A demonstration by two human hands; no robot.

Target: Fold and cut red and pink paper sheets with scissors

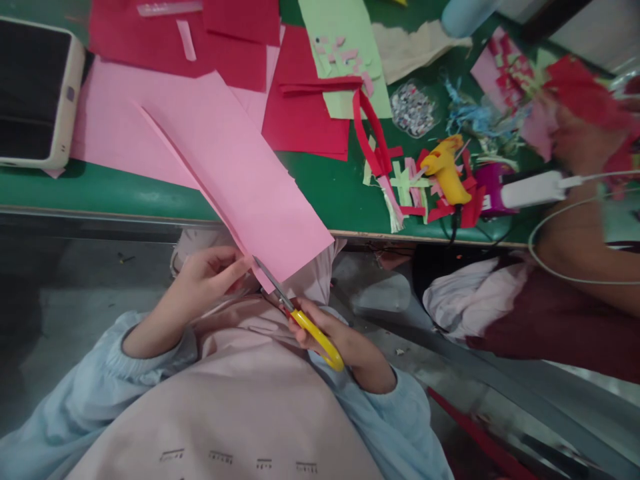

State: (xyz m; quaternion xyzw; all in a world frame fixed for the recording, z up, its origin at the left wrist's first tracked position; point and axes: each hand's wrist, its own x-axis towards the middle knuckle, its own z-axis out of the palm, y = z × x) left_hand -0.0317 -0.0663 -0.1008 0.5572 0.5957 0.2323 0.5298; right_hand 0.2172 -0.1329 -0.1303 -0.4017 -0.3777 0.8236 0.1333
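A pink sheet of paper point(250, 180) slants from the table edge down over my lap. My left hand point(215, 273) pinches its lower left edge, where a narrow strip point(190, 170) runs along the side. In my right hand point(320, 323) are scissors point(315, 333) with yellow handles, fingers wrapped round the grips. Their blades lie at the sheet's lower end, along the narrow strip, close to my left fingertips. How far the blades are parted I cannot make out.
On the green table point(150, 197) lie a tablet-like device point(33, 93), red sheets point(305, 127), green paper point(350, 40) with small pink pieces, a yellow glue gun point(447, 173) and a bowl of small beads point(414, 109). Another person's blurred arm point(575, 233) reaches in at the right, near a white cable.
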